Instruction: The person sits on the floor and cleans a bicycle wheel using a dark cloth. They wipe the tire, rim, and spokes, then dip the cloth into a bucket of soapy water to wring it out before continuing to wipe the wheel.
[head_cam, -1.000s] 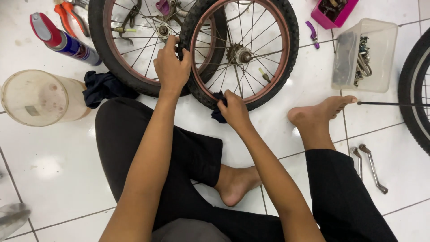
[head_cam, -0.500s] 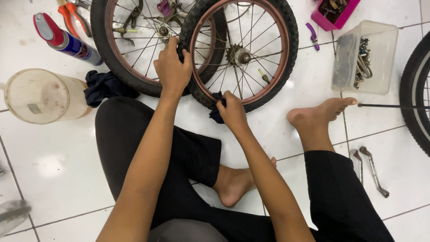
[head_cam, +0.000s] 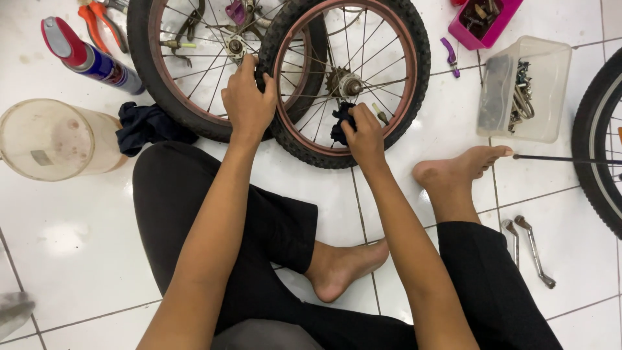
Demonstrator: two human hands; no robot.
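Head view: left hand [head_cam: 248, 100] in closed grip on the tyre of a small black-tyred, red-rimmed spoked bicycle wheel [head_cam: 353, 81] lying on the white tiled floor [head_cam: 78, 240], right hand [head_cam: 365, 134] pinching a dark cloth [head_cam: 341, 123] against its spokes.
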